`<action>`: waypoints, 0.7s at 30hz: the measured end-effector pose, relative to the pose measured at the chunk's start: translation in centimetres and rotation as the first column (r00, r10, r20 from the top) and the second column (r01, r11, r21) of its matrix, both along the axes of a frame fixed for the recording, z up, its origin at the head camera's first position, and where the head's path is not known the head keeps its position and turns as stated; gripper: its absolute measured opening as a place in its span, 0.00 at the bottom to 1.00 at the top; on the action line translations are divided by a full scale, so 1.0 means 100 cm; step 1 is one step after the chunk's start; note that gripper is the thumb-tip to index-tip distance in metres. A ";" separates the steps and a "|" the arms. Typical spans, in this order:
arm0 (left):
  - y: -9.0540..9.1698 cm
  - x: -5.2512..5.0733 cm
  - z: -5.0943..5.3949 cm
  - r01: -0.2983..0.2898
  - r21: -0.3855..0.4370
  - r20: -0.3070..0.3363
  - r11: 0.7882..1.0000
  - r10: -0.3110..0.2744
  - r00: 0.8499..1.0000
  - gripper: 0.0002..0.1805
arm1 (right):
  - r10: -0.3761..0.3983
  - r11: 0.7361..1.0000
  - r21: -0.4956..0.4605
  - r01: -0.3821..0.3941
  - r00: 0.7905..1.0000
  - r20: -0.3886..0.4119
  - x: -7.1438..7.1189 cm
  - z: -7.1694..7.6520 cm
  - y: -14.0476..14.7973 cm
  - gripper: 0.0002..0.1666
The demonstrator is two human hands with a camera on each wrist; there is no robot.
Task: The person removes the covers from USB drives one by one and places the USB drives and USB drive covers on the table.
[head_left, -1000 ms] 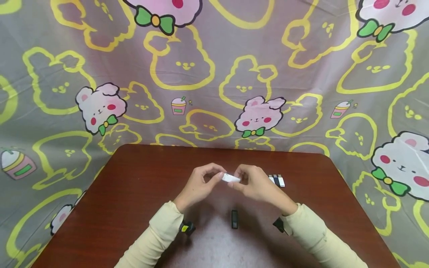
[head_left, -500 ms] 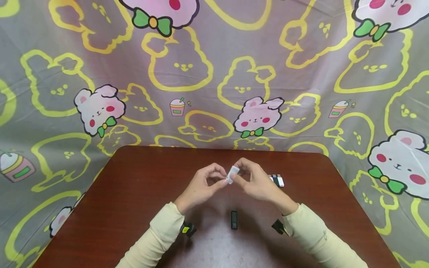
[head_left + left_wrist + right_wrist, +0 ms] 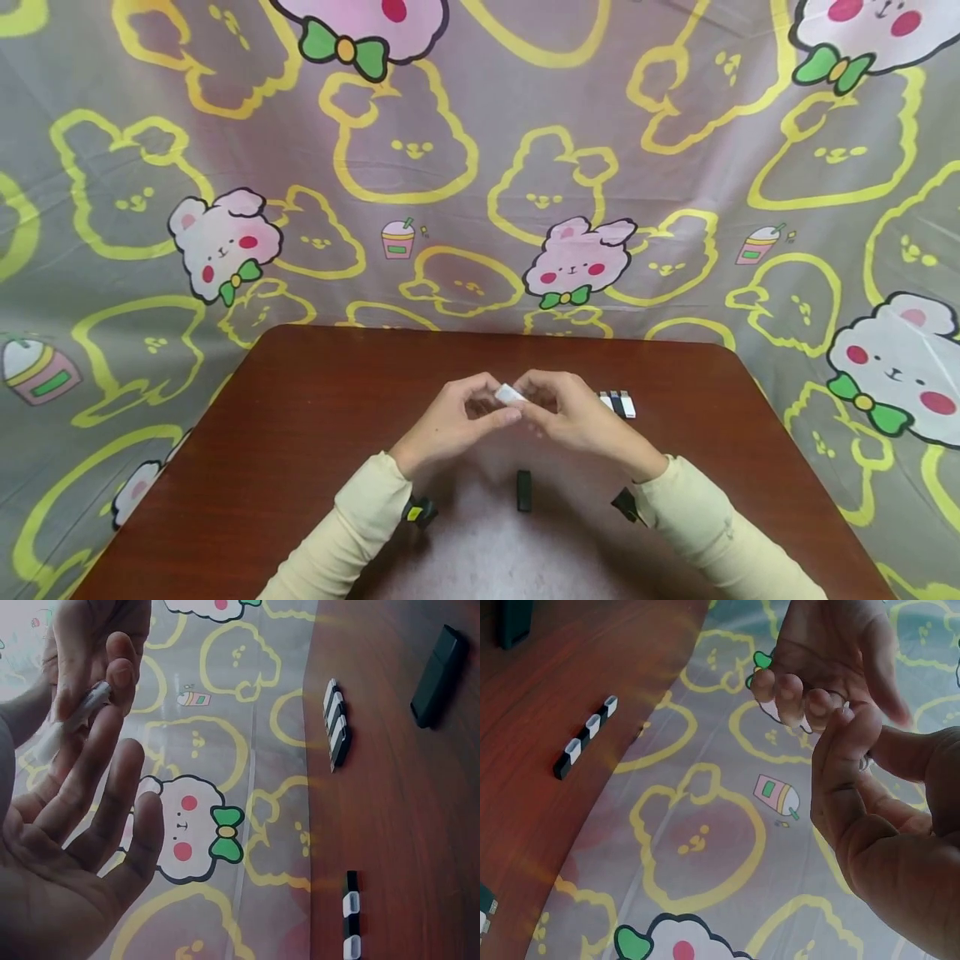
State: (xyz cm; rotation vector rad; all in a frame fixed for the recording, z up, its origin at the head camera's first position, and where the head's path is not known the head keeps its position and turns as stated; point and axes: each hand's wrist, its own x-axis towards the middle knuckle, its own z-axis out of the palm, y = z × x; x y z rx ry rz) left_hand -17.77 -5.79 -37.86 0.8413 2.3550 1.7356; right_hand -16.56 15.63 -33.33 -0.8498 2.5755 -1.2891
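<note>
In the head view, both hands meet above the table and pinch a small white USB stick [image 3: 508, 393] between them. My left hand [image 3: 453, 415] holds it from the left with thumb and forefinger, its thumb tip beside the right thumb. From the other side the bent fingers of my right hand [image 3: 566, 408] grip it and cover its right part. The left wrist view shows the stick [image 3: 94, 697] slanting among the fingers, while the left hand's other fingers stay spread. Fingers hide most of it in the right wrist view.
Several black and white USB sticks [image 3: 617, 405] lie in a row beyond the right hand. A row of black and white caps [image 3: 585, 739] shows in the right wrist view. A black oblong piece [image 3: 524, 492] lies on the brown table [image 3: 322, 400]. Behind hangs a patterned cloth [image 3: 450, 183].
The white stick has been turned between the fingers: nearly level at first, then tilted up to the right, now sloping down to the right. Both hands stay in about the same place.
</note>
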 end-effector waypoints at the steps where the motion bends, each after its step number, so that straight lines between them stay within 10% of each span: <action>1: 0.000 0.000 0.000 -0.007 -0.003 -0.007 1.000 0.007 1.000 0.09 | 0.002 1.000 0.018 -0.002 1.000 -0.018 0.000 0.000 0.000 0.05; 10: 0.001 -0.002 0.001 -0.005 -0.058 -0.159 0.998 -0.004 0.987 0.06 | 0.093 0.995 0.056 -0.087 0.989 -0.114 0.000 -0.007 0.003 0.10; 21: -0.010 -0.008 -0.003 -0.021 -0.049 -0.096 0.999 0.016 0.995 0.03 | -0.021 0.995 0.093 0.028 0.997 -0.078 -0.009 0.001 0.026 0.06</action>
